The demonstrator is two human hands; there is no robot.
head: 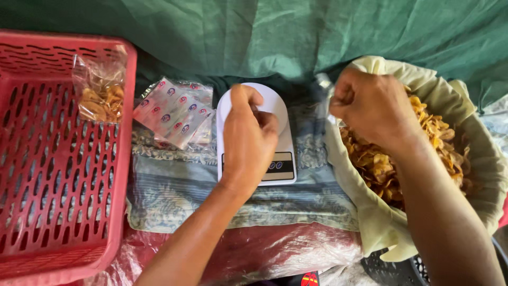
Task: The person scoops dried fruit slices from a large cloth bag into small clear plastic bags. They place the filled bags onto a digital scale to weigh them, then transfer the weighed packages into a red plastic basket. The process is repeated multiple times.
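A green tarp hangs behind my work spot, and a blue patterned cloth (180, 196) is spread over the surface in front of me. At the left edge sits my red plastic basket (47, 212), with one sealed bag of chips (100, 92) leaning in its far right corner. Just right of it, on the cloth's far left corner, lies a stack of empty printed pouches (174, 111). My left hand (248, 140) hovers over the white kitchen scale (280, 132), fingers curled in; I cannot tell whether it pinches anything. If I lean on the platform, I reckon the reading will be thrown off, and the scale may rock on the soft cloth. My right hand (370, 106) is bunched into a fist at the near rim of the cloth-lined bowl (476, 159) of yellow chips (418, 153) at the right edge; what it grips is hidden. Squeezing too hard could crush chips, and crumbs may fall on the scale.
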